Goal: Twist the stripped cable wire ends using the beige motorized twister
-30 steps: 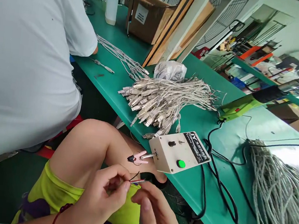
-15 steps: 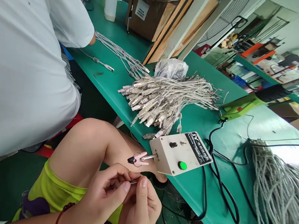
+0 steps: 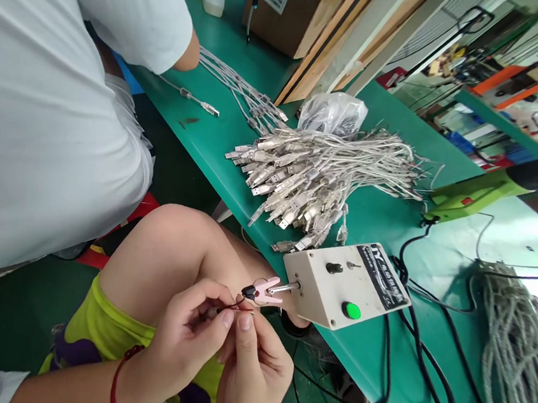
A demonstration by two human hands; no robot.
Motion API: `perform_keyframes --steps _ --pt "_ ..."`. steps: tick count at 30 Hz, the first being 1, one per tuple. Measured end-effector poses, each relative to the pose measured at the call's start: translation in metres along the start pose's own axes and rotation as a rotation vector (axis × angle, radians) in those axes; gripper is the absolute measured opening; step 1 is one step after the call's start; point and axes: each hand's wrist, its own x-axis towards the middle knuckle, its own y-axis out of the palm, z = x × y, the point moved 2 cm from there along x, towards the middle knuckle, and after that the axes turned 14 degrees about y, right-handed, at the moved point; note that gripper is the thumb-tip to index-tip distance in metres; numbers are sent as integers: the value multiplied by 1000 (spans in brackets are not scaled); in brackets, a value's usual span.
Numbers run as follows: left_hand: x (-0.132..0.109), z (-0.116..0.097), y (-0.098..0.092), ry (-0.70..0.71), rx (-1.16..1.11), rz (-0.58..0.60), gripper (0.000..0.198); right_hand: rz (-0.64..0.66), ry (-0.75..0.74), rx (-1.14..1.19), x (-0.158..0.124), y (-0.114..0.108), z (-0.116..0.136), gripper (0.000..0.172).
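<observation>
My left hand and my right hand are pinched together on the thin red and black wires of a cable end, just below my raised knee. The wire tips sit right at the pink clip that sticks out on a metal rod from a beige box with a green button. The box lies at the near edge of the green bench. A red cord circles my left wrist. The rest of the cable is hidden behind my fingers.
A heap of grey USB cables lies on the bench beyond the box. A bundle of loose grey cable hangs at the right beside black cords. A person in a white shirt works at the left. A cardboard box and plastic bag stand further back.
My right hand has closed in against the left, and both have lifted the wire ends from below the clip up to its tip. The view has shifted slightly.
</observation>
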Motion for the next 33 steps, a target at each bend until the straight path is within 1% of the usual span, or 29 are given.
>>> perform_keyframes --steps 2,4,8,10,11,12,14,17,18,19,21,23,27,33 --pt "0 0 -2 22 44 -27 20 21 35 -12 -1 0 -3 35" --pt "0 0 -3 39 73 -28 13 24 40 -21 -2 -3 -6 40" --pt "1 1 -4 22 86 -21 6 49 63 -74 1 -10 -6 47" --pt "2 2 -4 11 82 -27 5 97 121 -105 7 -13 -4 62" --pt "3 3 -4 11 83 -36 4 121 146 -102 11 -13 -2 66" --pt "5 3 -4 14 87 -49 4 143 162 -78 15 -13 2 65" --pt "7 3 -4 24 98 -76 5 163 193 42 22 -10 9 56" --pt "11 1 -2 40 105 -82 6 173 297 266 31 -3 17 68" --pt "13 1 -2 44 114 -83 7 186 324 306 34 0 18 66" --pt "14 1 -3 46 126 -87 7 208 333 324 36 2 18 62" --pt "15 1 -5 45 140 -100 6 259 302 339 42 4 16 55" --pt "16 3 -7 36 128 -100 5 283 264 362 47 5 11 55" --pt "16 5 -7 14 95 -80 6 274 220 356 55 4 5 58" --pt "15 7 -6 -26 56 -60 5 268 195 323 58 3 6 48"
